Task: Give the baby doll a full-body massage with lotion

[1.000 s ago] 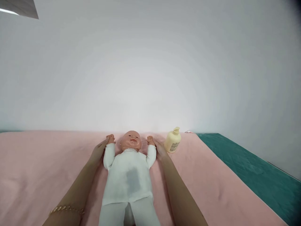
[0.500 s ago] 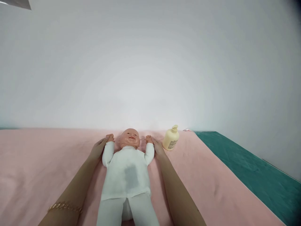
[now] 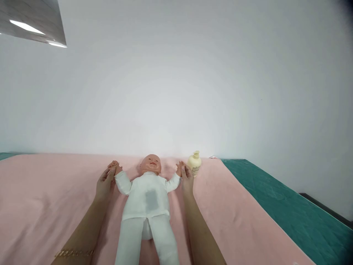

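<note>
A baby doll (image 3: 146,191) in a white top and white trousers lies on its back, its head at the far end. Its arms are spread out to both sides. My left hand (image 3: 105,181) is closed on the doll's hand at the left, thumb against it. At the right, my right hand (image 3: 187,178) pinches the doll's other hand between thumb and fingers. Just behind my right hand stands a cream pump bottle (image 3: 194,162), partly covered by my fingers.
A pink sheet (image 3: 226,217) lies under the doll. Green surface (image 3: 264,191) shows beyond its right edge. A white wall (image 3: 176,81) rises behind, and a grey panel with bright reflections (image 3: 33,22) hangs at the upper left.
Both doll arms have moved outward and lower, away from beside its head, with my hands on them. The view has shifted, so more of the grey panel shows.
</note>
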`<state>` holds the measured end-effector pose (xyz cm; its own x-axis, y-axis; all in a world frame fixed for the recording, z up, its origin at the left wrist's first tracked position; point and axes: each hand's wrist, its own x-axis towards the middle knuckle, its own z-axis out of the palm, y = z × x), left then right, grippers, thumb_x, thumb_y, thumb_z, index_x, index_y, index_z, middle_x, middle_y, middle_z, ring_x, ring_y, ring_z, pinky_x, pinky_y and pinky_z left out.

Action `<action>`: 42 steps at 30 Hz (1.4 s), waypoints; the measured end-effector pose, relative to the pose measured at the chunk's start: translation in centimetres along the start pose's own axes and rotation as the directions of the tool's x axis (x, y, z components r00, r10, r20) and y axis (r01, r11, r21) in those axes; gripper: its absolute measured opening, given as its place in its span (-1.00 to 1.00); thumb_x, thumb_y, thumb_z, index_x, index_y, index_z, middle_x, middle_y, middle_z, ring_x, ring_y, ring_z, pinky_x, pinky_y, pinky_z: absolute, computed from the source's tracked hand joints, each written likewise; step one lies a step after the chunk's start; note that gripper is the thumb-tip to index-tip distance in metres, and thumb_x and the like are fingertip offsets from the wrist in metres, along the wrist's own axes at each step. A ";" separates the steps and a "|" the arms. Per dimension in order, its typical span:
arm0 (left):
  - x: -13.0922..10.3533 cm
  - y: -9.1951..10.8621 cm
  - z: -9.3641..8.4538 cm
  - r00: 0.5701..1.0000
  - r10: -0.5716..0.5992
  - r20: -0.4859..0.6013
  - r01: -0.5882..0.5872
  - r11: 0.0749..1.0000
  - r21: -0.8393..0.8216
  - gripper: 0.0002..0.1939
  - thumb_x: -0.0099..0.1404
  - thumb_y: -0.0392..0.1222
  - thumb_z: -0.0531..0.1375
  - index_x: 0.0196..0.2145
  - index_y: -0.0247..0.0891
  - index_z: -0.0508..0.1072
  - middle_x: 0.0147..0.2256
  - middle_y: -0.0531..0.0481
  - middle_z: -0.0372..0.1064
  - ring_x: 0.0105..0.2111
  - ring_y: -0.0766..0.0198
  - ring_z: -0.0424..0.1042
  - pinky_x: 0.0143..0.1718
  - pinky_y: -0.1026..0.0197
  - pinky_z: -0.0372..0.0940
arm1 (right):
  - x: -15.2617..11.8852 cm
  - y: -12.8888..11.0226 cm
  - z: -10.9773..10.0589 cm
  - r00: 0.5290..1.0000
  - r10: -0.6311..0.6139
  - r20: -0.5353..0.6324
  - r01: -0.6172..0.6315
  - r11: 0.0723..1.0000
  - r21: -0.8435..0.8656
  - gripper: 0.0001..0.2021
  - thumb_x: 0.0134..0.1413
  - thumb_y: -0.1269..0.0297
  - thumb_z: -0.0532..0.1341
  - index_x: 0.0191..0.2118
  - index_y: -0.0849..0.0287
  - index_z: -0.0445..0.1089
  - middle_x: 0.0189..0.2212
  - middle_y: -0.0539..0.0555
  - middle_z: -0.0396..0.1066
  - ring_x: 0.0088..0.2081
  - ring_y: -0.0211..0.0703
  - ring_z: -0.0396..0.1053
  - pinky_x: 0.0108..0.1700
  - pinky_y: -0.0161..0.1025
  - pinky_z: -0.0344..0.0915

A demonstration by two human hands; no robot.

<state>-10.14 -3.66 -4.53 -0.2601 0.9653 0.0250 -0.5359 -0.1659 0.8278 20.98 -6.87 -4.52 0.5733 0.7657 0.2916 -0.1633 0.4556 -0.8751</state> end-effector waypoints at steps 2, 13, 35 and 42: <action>-1.0 0.4 -0.8 0.999 0.036 -0.001 -0.036 0.999 -0.007 -0.66 0.21 -0.11 0.30 -0.08 -0.25 0.48 0.12 -0.12 0.39 0.15 0.11 0.35 0.11 0.21 0.32 | -1.5 -1.1 -0.4 0.999 -0.028 -0.038 0.027 0.999 -0.019 -0.40 -0.13 -0.09 0.36 -0.03 0.24 0.42 0.07 0.29 0.42 0.12 0.09 0.36 0.14 0.01 0.27; -10.6 3.2 -2.3 0.965 0.164 -0.203 -0.093 0.943 0.321 -0.34 0.05 -0.05 0.41 0.10 -0.20 0.42 0.12 -0.14 0.38 0.16 0.01 0.33 0.23 0.00 0.19 | -12.3 -4.7 -3.8 0.999 0.000 -0.032 -0.007 0.973 -0.229 -0.38 0.03 0.03 0.30 0.20 0.08 0.22 0.23 0.18 0.23 0.19 0.06 0.27 0.16 -0.02 0.27; -17.0 2.2 -7.7 0.999 0.040 0.019 -0.035 0.447 0.894 -0.59 0.06 0.03 0.28 -0.13 -0.13 0.47 -0.28 -0.16 0.54 -0.28 -0.14 0.51 -0.30 0.05 0.30 | -18.2 -4.9 -6.1 0.988 0.133 0.082 -0.069 0.844 -0.532 -0.39 -0.01 0.06 0.26 0.17 0.17 0.30 0.07 0.20 0.41 0.03 0.09 0.41 0.05 -0.08 0.34; -16.9 2.5 -7.4 0.999 0.021 0.024 -0.031 0.393 0.919 -0.64 0.08 0.04 0.26 -0.18 -0.14 0.46 -0.31 -0.18 0.53 -0.27 -0.17 0.51 -0.32 0.05 0.29 | -17.9 -5.0 -5.9 0.987 0.149 0.052 -0.098 0.834 -0.543 -0.36 -0.03 0.11 0.26 0.20 0.20 0.24 -0.02 0.19 0.47 -0.06 0.07 0.47 -0.07 -0.12 0.39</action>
<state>-13.05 -21.90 -7.05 -0.2519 0.9661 0.0565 0.5353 0.0905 0.8398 16.30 -25.52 -7.67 0.5001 0.8477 0.1772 0.2438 0.0585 -0.9681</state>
